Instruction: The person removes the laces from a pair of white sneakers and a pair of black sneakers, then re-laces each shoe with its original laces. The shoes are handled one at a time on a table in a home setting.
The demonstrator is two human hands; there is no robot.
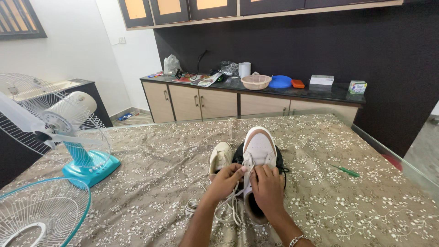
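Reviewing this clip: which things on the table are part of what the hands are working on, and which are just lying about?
In hand:
- left hand and right hand, both on the white lace
- white and tan shoe being laced
- second pale shoe beside it

Lying about:
- green screwdriver
- teal table fan, front guard off
- loose fan guard
- floral tablecloth

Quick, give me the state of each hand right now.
Left hand: closed, pinching the white shoelace of the sneaker.
Right hand: closed on the same sneaker's laces.
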